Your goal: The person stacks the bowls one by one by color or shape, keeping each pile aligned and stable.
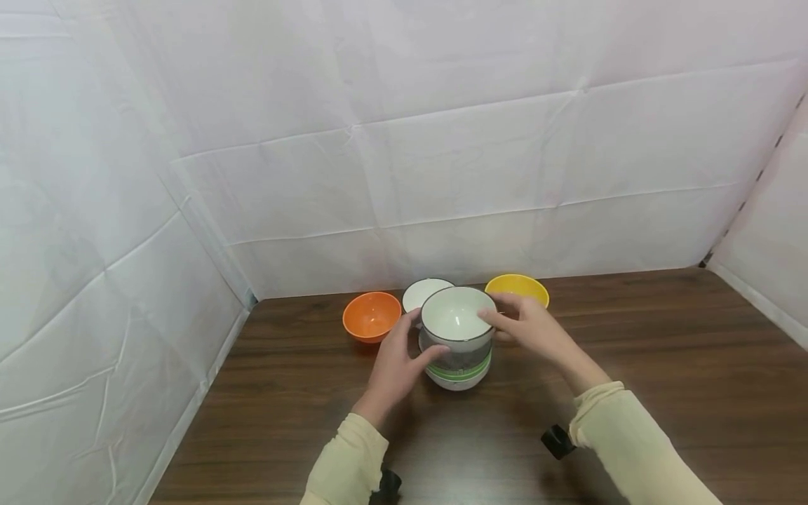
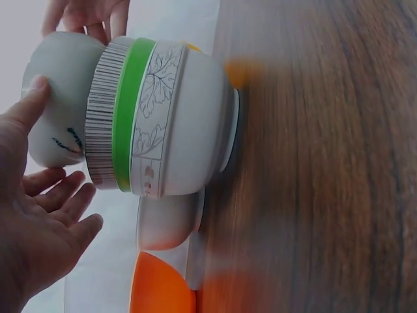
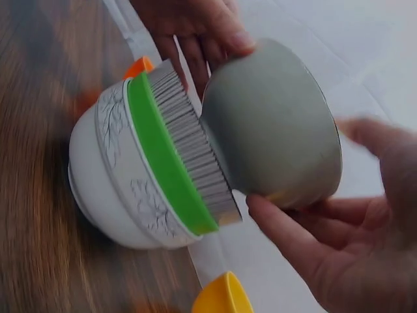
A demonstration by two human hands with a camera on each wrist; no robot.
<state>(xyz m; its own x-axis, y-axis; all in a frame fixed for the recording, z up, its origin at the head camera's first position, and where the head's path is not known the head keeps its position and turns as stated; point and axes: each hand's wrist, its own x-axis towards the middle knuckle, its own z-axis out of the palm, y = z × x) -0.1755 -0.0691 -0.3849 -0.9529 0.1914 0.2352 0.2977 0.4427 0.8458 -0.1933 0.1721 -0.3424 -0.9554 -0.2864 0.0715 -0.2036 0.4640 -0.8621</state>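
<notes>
A pale bowl with a dark rim (image 1: 458, 319) is held between both hands, over a stack of nested bowls. My left hand (image 1: 393, 365) grips its left side, the thumb on its outer wall in the left wrist view. My right hand (image 1: 529, 328) holds the other side, with the thumb by the rim and fingers against the underside. Beneath it show a bowl with a striped band (image 2: 101, 117), a green rim (image 3: 159, 153) and a white bowl with leaf drawings (image 2: 195, 124) at the bottom. In the right wrist view the pale bowl tilts against the stack; whether its base touches is unclear.
An orange bowl (image 1: 372, 317) stands left of the stack on the dark wooden table (image 1: 284, 414). Behind the stack is a white bowl (image 1: 426, 289), partly hidden. A yellow bowl (image 1: 517, 284) is at the back right. White sheeting (image 1: 454, 161) hangs along the table's back.
</notes>
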